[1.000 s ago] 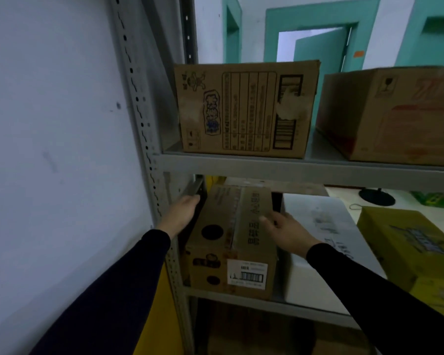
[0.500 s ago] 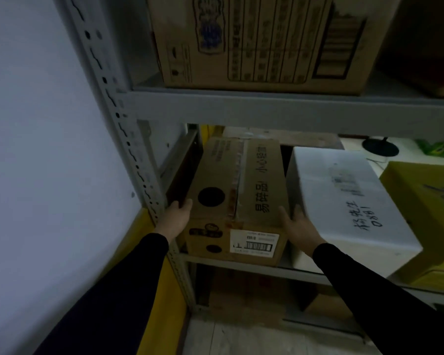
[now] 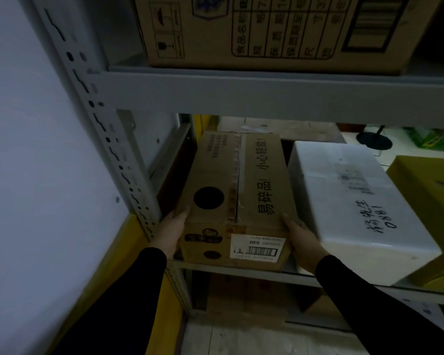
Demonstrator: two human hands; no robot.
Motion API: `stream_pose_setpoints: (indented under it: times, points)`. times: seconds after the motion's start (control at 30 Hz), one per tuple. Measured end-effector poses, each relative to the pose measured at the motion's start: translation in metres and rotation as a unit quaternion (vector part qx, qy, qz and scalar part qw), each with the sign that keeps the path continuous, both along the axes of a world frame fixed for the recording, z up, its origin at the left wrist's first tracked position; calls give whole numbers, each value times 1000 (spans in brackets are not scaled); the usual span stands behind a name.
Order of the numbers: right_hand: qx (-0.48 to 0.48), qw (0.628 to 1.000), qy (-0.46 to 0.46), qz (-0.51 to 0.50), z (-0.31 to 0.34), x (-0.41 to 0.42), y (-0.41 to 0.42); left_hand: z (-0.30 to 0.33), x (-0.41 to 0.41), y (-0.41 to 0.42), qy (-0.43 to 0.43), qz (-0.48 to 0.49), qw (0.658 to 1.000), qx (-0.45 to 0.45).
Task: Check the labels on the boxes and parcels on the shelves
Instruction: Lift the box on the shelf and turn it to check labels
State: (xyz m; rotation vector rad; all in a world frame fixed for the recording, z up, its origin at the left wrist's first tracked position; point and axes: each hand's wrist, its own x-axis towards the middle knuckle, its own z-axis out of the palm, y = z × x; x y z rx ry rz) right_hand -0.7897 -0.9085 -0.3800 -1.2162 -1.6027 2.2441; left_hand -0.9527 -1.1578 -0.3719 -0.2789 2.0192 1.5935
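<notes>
white wall (image 3: 36, 149) | black round stand base (image 3: 374, 140) | green pack (image 3: 428, 138)

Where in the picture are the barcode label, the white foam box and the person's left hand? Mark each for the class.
barcode label (image 3: 258, 249): head view, on its printed bars.
white foam box (image 3: 344, 201): head view, on its top face.
left hand (image 3: 171, 230): head view, on the back of the hand.

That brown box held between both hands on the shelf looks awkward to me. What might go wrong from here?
1. The brown box is only pressed between the left hand and right hand, with nothing under it, so it might slip if pulled off the shelf edge.
2. The white foam box sits close beside it, so the right hand's fingers may get squeezed or nudge it.
</notes>
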Motion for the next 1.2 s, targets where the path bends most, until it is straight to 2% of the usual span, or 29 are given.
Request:
stream_pose_setpoints:
  times: [0.37,0.7,0.97,1.2]
  points:
    - [36,999,38,-10,68,24,-9,75,25,-11,35,-30,998,32]
    - [86,995,45,-18,147,96,-43,155,95,-36,87,-55,994,47]
    - [112,992,64,17,178,169,-62,191,183,-68,133,-27,989,63]
    - [100,986,90,94,192,269,-68,216,321,-91,194,84,977,28]
